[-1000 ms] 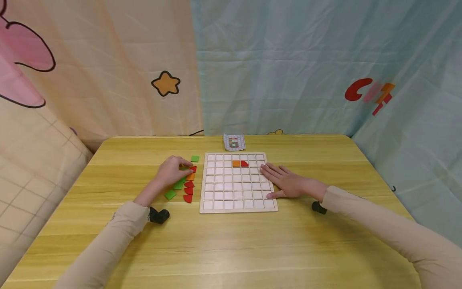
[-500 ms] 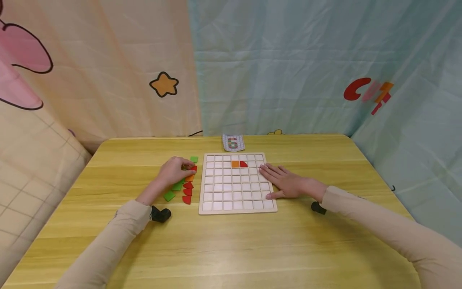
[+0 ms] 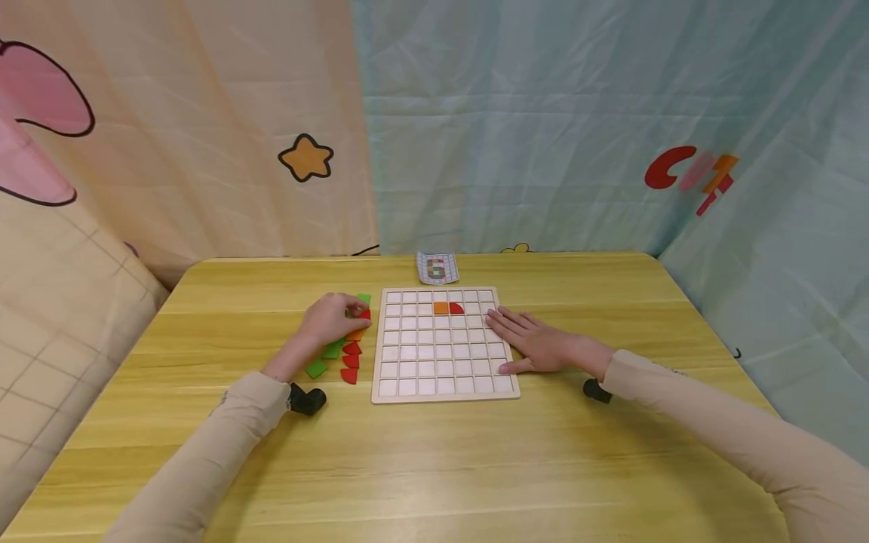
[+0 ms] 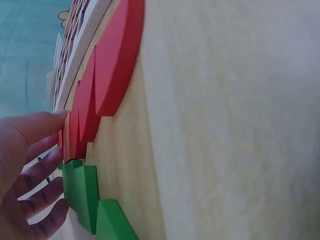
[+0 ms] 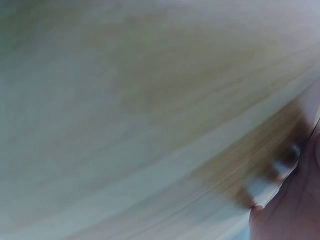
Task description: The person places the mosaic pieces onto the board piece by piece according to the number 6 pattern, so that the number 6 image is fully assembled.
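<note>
My left hand (image 3: pixel 330 317) is at the left of the wooden grid board (image 3: pixel 377 362), thumb and fingertips curled around a red quarter-circle tile (image 3: pixel 364 314). Under the thumb in the head view lies an orange square tile (image 3: pixel 354 335). Closer to me, several red tiles (image 3: pixel 350 361) form a column, with green square tiles (image 3: pixel 333 349) beside them; the left wrist view shows red tiles (image 4: pixel 117 55) and green ones (image 4: pixel 82 195) near the fingertips. My right hand (image 3: pixel 536 343) rests flat with fingers spread on the board's right edge. An orange square (image 3: pixel 440 308) and a red quarter-circle (image 3: pixel 456 308) sit in neighbouring cells.
A small printed card (image 3: pixel 437 268) with a coloured grid pattern lies behind the board. Another green tile (image 3: pixel 364 299) is just beyond the left fingers. Printed curtains (image 3: pixel 489 151) stand behind the wooden table (image 3: pixel 407 467).
The left hand has edged slightly right toward the board, the red tile at its fingertips shifting with it. The view has drifted a little; the right hand stays on the board.
</note>
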Demonstrator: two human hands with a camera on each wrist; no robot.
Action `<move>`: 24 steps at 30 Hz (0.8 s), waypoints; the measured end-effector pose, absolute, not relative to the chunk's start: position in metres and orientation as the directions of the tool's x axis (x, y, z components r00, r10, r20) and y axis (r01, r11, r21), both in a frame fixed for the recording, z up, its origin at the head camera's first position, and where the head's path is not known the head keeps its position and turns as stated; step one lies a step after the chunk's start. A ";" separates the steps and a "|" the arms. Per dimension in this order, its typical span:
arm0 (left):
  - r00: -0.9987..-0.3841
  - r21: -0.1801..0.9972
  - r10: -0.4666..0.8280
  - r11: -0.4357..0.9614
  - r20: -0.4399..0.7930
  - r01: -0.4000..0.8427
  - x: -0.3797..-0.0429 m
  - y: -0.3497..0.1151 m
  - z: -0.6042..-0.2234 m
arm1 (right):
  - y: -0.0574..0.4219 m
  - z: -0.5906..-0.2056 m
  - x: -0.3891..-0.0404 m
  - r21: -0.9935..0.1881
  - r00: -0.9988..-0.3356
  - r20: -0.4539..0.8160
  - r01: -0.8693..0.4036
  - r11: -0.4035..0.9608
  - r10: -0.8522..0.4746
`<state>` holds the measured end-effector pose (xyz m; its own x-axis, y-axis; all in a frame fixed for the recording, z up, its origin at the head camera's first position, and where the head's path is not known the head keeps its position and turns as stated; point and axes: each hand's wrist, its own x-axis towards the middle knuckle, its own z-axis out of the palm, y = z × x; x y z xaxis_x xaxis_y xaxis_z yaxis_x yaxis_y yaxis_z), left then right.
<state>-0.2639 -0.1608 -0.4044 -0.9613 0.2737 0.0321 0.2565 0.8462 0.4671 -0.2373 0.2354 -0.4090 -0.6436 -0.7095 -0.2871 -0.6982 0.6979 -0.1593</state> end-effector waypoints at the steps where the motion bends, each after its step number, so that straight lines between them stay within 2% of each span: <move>1: -0.962 0.464 0.273 0.848 0.028 0.254 -0.264 -0.160 -0.404 | 0.236 -0.409 -0.238 -0.158 -0.643 -0.286 -0.700 0.697 -0.710; 9: -0.965 0.450 0.263 0.860 0.016 0.241 -0.265 -0.158 -0.403 | 0.235 -0.409 -0.237 -0.166 -0.637 -0.291 -0.701 0.693 -0.714; 24: -0.957 0.422 0.257 0.859 0.135 0.290 -0.265 -0.146 -0.402 | 0.238 -0.413 -0.238 -0.195 -0.634 -0.259 -0.704 0.683 -0.728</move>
